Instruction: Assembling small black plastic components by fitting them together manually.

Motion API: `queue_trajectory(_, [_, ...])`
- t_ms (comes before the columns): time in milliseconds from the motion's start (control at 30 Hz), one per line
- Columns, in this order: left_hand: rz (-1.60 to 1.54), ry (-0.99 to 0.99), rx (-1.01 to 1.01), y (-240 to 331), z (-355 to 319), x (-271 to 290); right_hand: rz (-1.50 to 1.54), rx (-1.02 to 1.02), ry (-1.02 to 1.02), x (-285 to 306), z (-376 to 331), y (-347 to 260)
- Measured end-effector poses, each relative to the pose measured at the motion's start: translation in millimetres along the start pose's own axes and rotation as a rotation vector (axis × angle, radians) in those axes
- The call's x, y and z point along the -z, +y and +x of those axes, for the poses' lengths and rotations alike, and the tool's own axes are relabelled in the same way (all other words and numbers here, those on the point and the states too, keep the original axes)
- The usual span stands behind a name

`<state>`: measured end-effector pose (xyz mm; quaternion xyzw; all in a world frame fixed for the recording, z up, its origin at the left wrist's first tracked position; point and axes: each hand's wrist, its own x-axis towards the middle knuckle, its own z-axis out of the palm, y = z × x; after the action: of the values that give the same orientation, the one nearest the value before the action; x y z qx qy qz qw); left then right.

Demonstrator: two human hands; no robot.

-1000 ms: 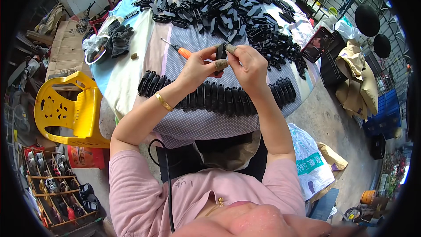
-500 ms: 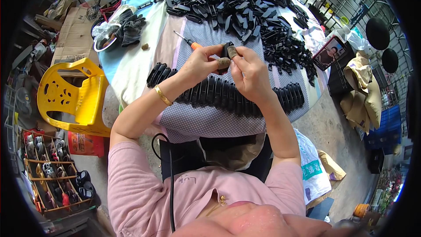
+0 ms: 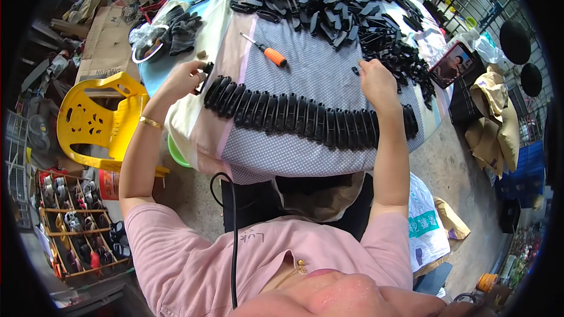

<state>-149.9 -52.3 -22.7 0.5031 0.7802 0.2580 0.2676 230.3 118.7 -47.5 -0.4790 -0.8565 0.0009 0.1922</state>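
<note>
The left hand (image 3: 184, 79) is just beside the left end of a curved row of matching black plastic pieces (image 3: 294, 117) on the desk (image 3: 282, 161), which is draped in grey dotted cloth. Its grip is narrow, thumb and fingers closed on a long narrow black plastic piece (image 3: 207, 69). Setting this down well probably means lining it up with its neighbour and letting go gently, so the row is not nudged. The right hand (image 3: 380, 84) is at the edge of a heap of small black plastic parts (image 3: 399, 61), fingertips drawn close at a tiny dark piece (image 3: 355, 71); a light hold on one part alone should serve best. Whether it is firmly pinched, I cannot tell. Fingers hide much of the left piece, the right forearm covers part of the row, and the larger heap of black parts (image 3: 329, 0) is cut off at the upper edge.
</note>
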Motion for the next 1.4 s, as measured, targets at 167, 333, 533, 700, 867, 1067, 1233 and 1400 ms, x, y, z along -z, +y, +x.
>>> queue_trajectory(167, [0.105, -0.09, -0.046, 8, -5, -3, -0.204, -0.035, -0.095, -10, 1, -3])
queue_trajectory(333, [0.522, -0.123, -0.198, 11, -1, 7, -0.193, -0.001, -0.041, -12, -2, -4])
queue_trajectory(533, [0.41, 0.111, -0.434, 94, 42, -30, -0.091, 0.056, -0.131, 0, -10, -16])
queue_trajectory(700, [0.448, -0.007, -0.903, 149, 112, -126, -0.088, 0.106, -0.141, 0, -10, -19])
queue_trajectory(867, [0.771, 0.257, -0.954, 176, 144, -170, -0.032, 0.058, -0.126, 11, -14, -21])
queue_trajectory(1067, [0.681, 0.241, -1.05, 170, 143, -157, 0.283, 0.102, 0.085, 13, -11, -22])
queue_trajectory(1233, [-0.059, -0.002, -0.669, 177, 85, -125, 0.715, 0.136, 0.362, 29, -8, -31])
queue_trajectory(1400, [-0.071, -0.054, -0.881, 158, 27, -112, 1.007, 0.312, 0.495, 30, -8, -44])
